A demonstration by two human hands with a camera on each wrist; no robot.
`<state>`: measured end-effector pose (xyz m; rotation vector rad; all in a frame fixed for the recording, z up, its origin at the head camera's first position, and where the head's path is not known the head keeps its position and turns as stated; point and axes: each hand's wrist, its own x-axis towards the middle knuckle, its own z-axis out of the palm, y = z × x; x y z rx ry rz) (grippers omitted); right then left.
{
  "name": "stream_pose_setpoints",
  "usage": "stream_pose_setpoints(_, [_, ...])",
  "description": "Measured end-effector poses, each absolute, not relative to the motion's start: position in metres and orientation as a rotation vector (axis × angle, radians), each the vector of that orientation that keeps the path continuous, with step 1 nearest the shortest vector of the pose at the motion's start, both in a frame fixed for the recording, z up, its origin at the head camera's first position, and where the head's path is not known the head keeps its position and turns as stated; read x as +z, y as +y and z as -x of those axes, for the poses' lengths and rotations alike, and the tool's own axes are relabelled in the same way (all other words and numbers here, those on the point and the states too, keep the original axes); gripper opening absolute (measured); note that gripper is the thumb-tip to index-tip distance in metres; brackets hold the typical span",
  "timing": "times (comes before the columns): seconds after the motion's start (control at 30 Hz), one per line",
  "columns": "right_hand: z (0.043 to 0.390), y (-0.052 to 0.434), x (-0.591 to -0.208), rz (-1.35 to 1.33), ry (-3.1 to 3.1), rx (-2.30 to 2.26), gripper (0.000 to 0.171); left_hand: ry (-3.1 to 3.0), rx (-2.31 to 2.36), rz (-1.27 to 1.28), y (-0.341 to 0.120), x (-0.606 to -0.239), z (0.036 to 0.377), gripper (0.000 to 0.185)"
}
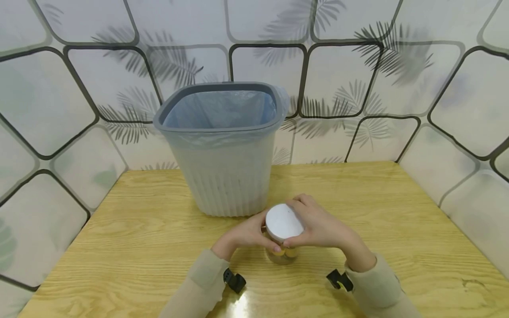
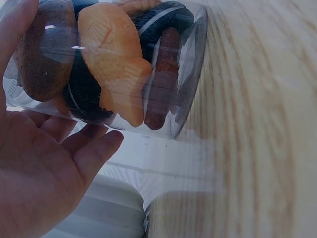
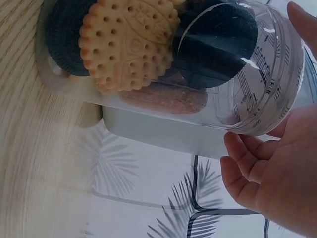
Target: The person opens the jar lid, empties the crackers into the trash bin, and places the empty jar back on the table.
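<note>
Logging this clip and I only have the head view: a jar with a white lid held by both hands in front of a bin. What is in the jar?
Observer: Biscuits. The right wrist view shows a round golden biscuit with dark ones beside it inside the jar.
Operator: Any other shape?
Observer: The left wrist view shows a pale fish-shaped biscuit.
Operator: Does the left hand wrap the glass?
Observer: The left hand lies against the jar's side, fingers fairly straight.
</note>
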<state>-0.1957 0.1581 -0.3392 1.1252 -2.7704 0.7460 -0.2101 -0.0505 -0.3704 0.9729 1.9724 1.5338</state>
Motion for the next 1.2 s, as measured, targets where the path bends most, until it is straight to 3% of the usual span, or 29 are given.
stream_pose_setpoints(1.2, [0.217, 0.177, -0.348, -1.643, -2.524, 1.118, 0.069, 1.946, 1.562, -1.061, -0.053, -0.398, 0.225, 0.088])
